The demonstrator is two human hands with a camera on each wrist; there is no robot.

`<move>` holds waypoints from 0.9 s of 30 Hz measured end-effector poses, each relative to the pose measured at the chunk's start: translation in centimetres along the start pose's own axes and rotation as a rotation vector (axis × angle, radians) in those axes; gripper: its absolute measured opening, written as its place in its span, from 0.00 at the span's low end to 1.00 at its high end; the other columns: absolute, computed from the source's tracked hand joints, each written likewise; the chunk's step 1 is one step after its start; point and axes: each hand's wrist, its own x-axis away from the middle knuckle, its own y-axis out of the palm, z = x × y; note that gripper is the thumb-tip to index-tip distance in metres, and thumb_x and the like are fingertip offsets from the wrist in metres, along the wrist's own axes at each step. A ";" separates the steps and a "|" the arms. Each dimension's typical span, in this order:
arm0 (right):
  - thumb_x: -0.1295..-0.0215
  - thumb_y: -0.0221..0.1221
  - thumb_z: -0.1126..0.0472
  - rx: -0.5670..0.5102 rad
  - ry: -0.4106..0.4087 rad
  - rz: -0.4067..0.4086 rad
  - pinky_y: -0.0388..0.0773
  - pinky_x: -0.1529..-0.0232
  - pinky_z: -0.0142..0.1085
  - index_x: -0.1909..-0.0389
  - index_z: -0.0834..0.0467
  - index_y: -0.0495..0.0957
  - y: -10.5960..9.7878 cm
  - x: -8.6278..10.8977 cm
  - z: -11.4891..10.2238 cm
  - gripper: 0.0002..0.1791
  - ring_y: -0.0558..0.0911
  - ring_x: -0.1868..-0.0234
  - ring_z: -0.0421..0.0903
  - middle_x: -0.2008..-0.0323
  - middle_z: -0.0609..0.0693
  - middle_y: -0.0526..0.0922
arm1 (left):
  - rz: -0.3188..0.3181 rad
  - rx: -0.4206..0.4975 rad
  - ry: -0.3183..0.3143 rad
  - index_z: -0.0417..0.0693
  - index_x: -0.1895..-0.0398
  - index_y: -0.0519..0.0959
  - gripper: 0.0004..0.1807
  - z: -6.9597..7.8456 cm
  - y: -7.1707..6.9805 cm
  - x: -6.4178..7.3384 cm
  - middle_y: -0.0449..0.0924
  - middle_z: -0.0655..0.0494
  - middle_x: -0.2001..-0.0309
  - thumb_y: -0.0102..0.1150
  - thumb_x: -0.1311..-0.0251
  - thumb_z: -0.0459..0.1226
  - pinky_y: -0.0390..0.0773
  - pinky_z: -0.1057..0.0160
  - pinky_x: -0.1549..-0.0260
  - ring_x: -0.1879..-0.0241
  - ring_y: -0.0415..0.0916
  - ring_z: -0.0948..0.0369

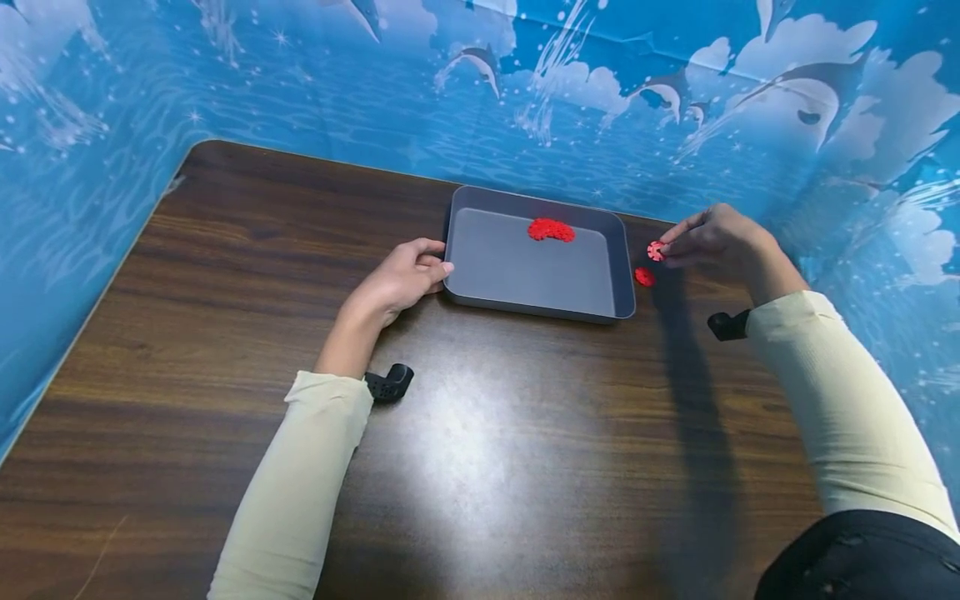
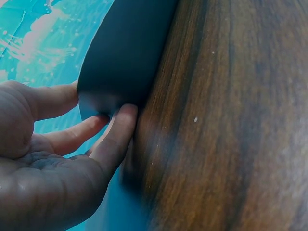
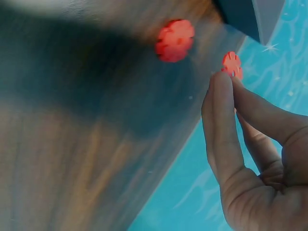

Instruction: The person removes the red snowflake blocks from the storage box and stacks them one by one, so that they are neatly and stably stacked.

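A grey rectangular baking pan (image 1: 536,271) lies on the table with a cluster of red notched discs (image 1: 551,230) inside, toward its far wall. My left hand (image 1: 405,277) grips the pan's left end; in the left wrist view, its thumb and fingers (image 2: 126,115) are against the dark outer wall (image 2: 127,53). To the right of the pan, my right hand (image 1: 712,242) pinches one red notched disc (image 3: 232,64) between thumb and fingertips, raised off the table. Another red disc (image 3: 175,40) lies on the wood beside the pan's right wall.
The dark wood-grain table (image 1: 225,417) reaches a blue dolphin-printed cloth (image 1: 337,92) behind and at both sides. Black wrist devices (image 1: 390,383) sit at both sleeve cuffs. A black rounded object (image 1: 858,558) shows at the lower right.
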 end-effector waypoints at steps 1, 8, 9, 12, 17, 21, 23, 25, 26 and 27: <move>0.20 0.60 0.67 -0.001 0.007 -0.006 0.92 0.59 0.35 0.60 0.54 0.91 0.0 -0.1 0.3 0.12 0.93 0.64 0.41 0.67 0.45 0.92 | 0.000 0.003 0.001 0.44 0.13 0.54 0.34 0.0 0.0 0.0 0.66 0.38 0.22 0.50 0.15 0.37 0.74 0.48 0.23 0.25 0.71 0.44; 0.20 0.58 0.71 -0.008 0.015 -0.017 0.92 0.48 0.44 0.56 0.64 0.89 1.1 -1.1 1.8 0.10 0.93 0.65 0.44 0.68 0.50 0.90 | -0.007 -0.013 0.020 0.44 0.13 0.53 0.34 -0.2 0.0 0.1 0.67 0.36 0.23 0.49 0.15 0.38 0.73 0.47 0.22 0.25 0.72 0.41; 0.21 0.58 0.72 -0.007 0.007 -0.015 0.92 0.47 0.45 0.54 0.65 0.89 1.2 -1.2 1.9 0.10 0.93 0.66 0.45 0.68 0.50 0.90 | -0.008 -0.011 0.022 0.44 0.13 0.53 0.34 -0.2 0.0 0.1 0.66 0.36 0.23 0.49 0.15 0.38 0.72 0.47 0.22 0.25 0.72 0.41; 0.22 0.59 0.73 0.003 -0.010 -0.013 0.92 0.47 0.46 0.52 0.68 0.87 1.7 -1.4 2.2 0.09 0.93 0.65 0.45 0.67 0.51 0.90 | -0.012 -0.003 0.025 0.44 0.13 0.53 0.34 -0.2 0.0 0.0 0.66 0.36 0.22 0.49 0.15 0.38 0.72 0.48 0.21 0.24 0.71 0.42; 0.23 0.60 0.73 0.037 -0.005 -0.007 0.92 0.46 0.48 0.51 0.69 0.87 2.1 -1.3 2.1 0.08 0.93 0.66 0.45 0.67 0.50 0.89 | -0.014 0.002 0.028 0.43 0.13 0.53 0.34 -0.2 0.0 0.0 0.66 0.35 0.22 0.49 0.15 0.37 0.73 0.48 0.22 0.24 0.71 0.42; 0.23 0.60 0.73 0.039 -0.011 -0.002 0.92 0.46 0.48 0.53 0.68 0.87 2.3 -1.2 2.1 0.08 0.93 0.66 0.45 0.69 0.50 0.90 | -0.014 -0.002 0.024 0.43 0.13 0.53 0.34 -0.2 -0.1 0.0 0.67 0.36 0.23 0.49 0.15 0.37 0.74 0.48 0.22 0.24 0.71 0.42; 0.23 0.60 0.73 0.038 -0.015 -0.004 0.92 0.47 0.47 0.53 0.68 0.87 2.3 -1.2 2.1 0.08 0.92 0.66 0.44 0.69 0.49 0.90 | -0.013 -0.005 0.018 0.44 0.13 0.53 0.34 -0.3 -0.1 -0.1 0.67 0.37 0.23 0.49 0.15 0.38 0.74 0.48 0.22 0.25 0.72 0.42; 0.23 0.60 0.74 0.034 -0.020 -0.004 0.92 0.47 0.46 0.54 0.68 0.87 2.3 -1.2 2.1 0.08 0.92 0.66 0.44 0.68 0.49 0.90 | -0.014 -0.002 0.011 0.44 0.13 0.53 0.34 -0.3 -0.1 -0.1 0.67 0.37 0.23 0.49 0.15 0.38 0.74 0.48 0.22 0.25 0.72 0.42; 0.23 0.60 0.74 0.033 -0.022 -0.003 0.93 0.48 0.46 0.54 0.68 0.87 2.3 -1.1 2.2 0.07 0.92 0.66 0.44 0.68 0.49 0.90 | -0.015 -0.002 0.008 0.44 0.13 0.53 0.34 -0.3 -0.1 -0.1 0.67 0.37 0.22 0.49 0.15 0.38 0.74 0.48 0.22 0.24 0.71 0.43; 0.23 0.60 0.74 0.034 -0.024 -0.001 0.93 0.48 0.45 0.55 0.68 0.87 2.3 -1.1 2.2 0.07 0.92 0.66 0.44 0.69 0.49 0.90 | -0.016 -0.002 0.005 0.45 0.13 0.53 0.34 -0.2 -0.2 -0.1 0.67 0.37 0.22 0.49 0.15 0.38 0.73 0.48 0.22 0.24 0.71 0.43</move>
